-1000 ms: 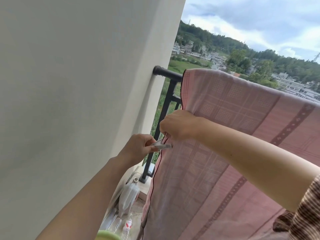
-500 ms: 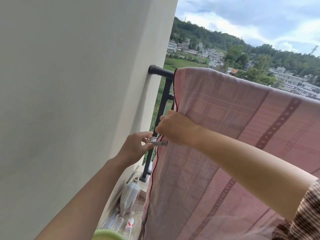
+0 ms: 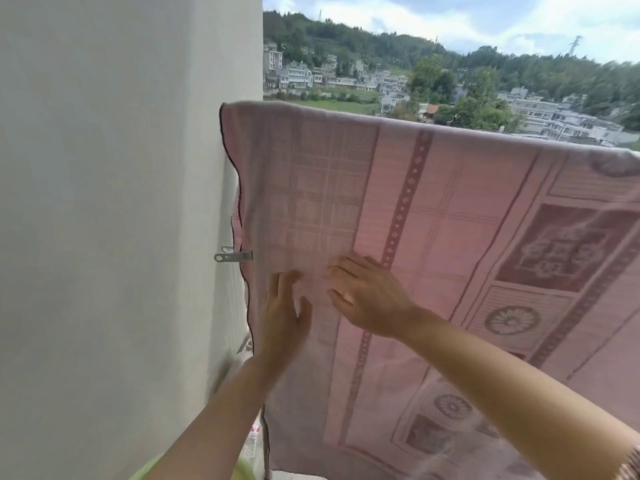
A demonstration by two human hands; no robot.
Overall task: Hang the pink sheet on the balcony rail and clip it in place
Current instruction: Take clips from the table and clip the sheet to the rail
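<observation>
Head view: the pink sheet (image 3: 433, 237) hangs over the rail, hiding it, left edge beside the wall (image 3: 104, 202); left hand (image 3: 282, 317) and right hand (image 3: 367, 296) lie flat on it, fingers straight, holding nothing; one clip (image 3: 232, 255) in sight bites that edge, so wind or a hard downward stroke could drag the cloth off; earlier the left hand held the clip, the right pinched the edge.

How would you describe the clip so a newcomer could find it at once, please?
Start at the pale wall on the left and follow the dark-hemmed left edge of the sheet down. Partway down, the clip juts sideways over the wall: small, flat, grey metal with a round hole, against soft pink cloth.
</observation>
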